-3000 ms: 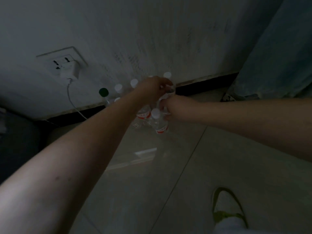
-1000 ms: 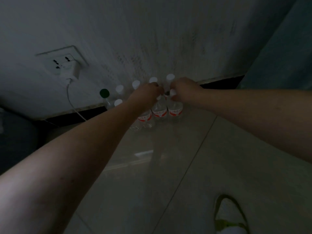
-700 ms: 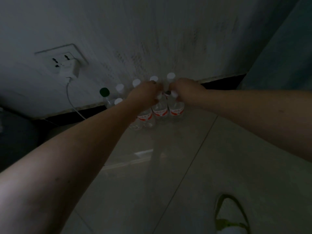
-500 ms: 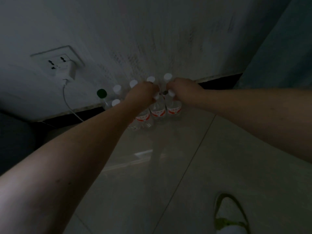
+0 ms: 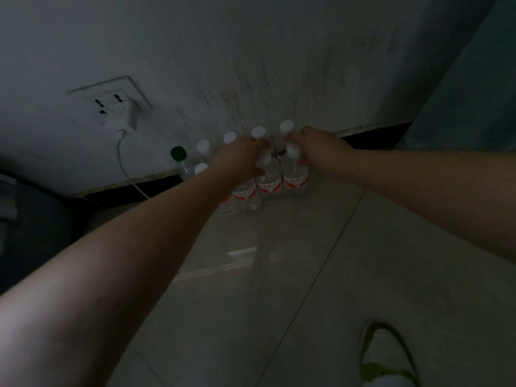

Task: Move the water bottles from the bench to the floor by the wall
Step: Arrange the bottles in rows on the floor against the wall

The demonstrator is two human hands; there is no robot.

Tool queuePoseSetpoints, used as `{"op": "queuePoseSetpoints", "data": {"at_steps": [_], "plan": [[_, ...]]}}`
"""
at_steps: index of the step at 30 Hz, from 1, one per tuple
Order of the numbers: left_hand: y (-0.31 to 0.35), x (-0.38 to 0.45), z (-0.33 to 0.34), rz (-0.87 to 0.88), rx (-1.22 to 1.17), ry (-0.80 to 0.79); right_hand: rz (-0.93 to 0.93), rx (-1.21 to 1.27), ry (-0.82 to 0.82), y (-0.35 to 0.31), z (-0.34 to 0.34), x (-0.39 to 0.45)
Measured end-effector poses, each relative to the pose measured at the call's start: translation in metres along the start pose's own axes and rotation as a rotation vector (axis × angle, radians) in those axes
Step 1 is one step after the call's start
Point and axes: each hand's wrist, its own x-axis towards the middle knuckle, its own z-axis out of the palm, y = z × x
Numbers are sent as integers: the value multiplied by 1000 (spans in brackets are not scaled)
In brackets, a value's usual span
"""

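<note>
water bottles (image 5: 269,180) upright, caps up, by wall (image 5: 251,51)

Worn on the head, tilted forward and down. Close above both hands (image 5: 282,155), facing the wall (image 5: 251,51) beyond.

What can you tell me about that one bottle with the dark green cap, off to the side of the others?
The green-capped bottle stands upright on the floor at the foot of the wall, at the left end of the group. Its round cap looks dark green; the neighbours' are white. The body below looks clear, like plastic, but dim light and the white-capped bottle in front hide most of it, so no label can be made out. Neither hand touches it. A white charger cable hangs down the wall just to its left.
</note>
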Motion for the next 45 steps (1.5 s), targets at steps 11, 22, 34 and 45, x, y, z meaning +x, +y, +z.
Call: {"op": "queuePoseSetpoints", "data": {"at_steps": [11,22,34,45], "plan": [[-57,-38,0,-50,-1,272,-156,-57,131,-15,-21,-3],[-86,-60,21,-205,52,56,-389,-345,58,-84,12,27],[-77,-43,7,-246,46,13,-287,-193,21,-104,35,51],[-79,-42,7,-200,91,-4,-273,-226,92,-105,42,54]]}}
